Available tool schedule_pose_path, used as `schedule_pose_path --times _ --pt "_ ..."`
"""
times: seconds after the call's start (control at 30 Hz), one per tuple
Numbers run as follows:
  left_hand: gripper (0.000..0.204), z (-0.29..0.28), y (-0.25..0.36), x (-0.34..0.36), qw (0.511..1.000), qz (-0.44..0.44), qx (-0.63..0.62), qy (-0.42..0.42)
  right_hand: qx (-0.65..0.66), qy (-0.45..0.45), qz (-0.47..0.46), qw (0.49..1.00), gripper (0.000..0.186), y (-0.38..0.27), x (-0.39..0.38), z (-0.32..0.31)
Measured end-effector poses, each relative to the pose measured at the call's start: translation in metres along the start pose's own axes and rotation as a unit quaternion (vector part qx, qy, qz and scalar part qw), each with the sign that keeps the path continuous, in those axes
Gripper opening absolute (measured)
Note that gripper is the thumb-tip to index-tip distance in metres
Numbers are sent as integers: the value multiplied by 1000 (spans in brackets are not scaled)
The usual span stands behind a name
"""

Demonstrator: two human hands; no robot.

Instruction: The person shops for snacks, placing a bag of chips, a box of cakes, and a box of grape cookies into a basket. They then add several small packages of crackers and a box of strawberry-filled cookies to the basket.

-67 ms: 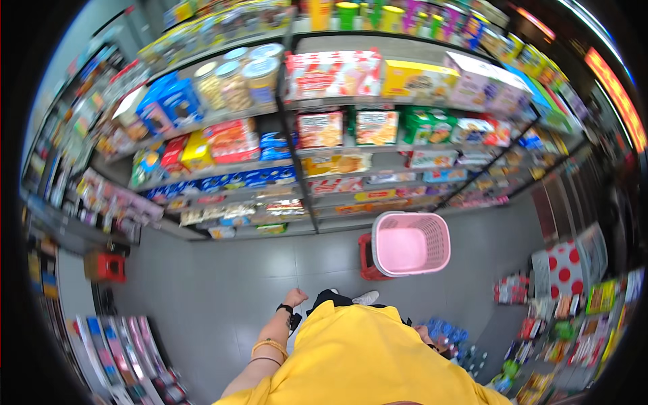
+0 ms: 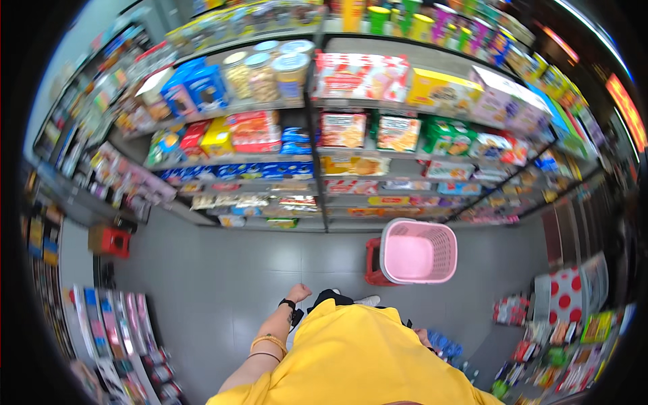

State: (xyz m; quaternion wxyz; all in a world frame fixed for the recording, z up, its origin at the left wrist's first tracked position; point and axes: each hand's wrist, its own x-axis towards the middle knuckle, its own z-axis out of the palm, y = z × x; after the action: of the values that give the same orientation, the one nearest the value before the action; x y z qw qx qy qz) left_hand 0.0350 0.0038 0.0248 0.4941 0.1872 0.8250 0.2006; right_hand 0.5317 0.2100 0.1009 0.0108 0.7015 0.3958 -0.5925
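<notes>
My left hand (image 2: 298,293) hangs beside my body over the grey floor, its fingers curled in and nothing visible in them. A dark band circles that wrist and bracelets sit farther up the forearm. My right hand (image 2: 422,336) shows only in part past the yellow shirt, low on the right, with its fingers hidden. In front of me and to the right, a pink basket (image 2: 418,251) with slotted sides appears empty. It rests on a red stool (image 2: 373,262), and neither hand touches it.
Shelves ahead carry boxes (image 2: 361,76), lidded jars (image 2: 291,73) and packets. A low rack of goods (image 2: 113,324) stands at the left, with a red stool (image 2: 115,241) beyond it. Packaged goods (image 2: 563,351) crowd the right, near a red-dotted bin (image 2: 565,297). Blue bottles (image 2: 443,344) lie beside my right hand.
The view has turned a little to the left, so the shelves and basket sit farther right in it. Both hands stay at my sides.
</notes>
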Motion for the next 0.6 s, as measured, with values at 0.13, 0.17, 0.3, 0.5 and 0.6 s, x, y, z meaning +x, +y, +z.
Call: schedule_pose_path --times 0.13,0.17,0.3,0.5,0.6 --pt "30 -39 1 4 994 22 -65 87 -99 -43 -83 991 9 -69 45 31" --pt "31 -44 3 2 989 32 -90 113 -121 -64 -93 986 9 -85 56 33" --pt "30 -79 59 -21 969 59 -156 182 -132 -119 -145 973 11 -128 100 33" --pt "21 -147 162 -74 906 218 -229 283 -152 -144 -144 967 21 -152 164 22" --pt "21 -185 227 -114 888 271 -230 291 -169 -175 -166 956 13 -172 156 24"
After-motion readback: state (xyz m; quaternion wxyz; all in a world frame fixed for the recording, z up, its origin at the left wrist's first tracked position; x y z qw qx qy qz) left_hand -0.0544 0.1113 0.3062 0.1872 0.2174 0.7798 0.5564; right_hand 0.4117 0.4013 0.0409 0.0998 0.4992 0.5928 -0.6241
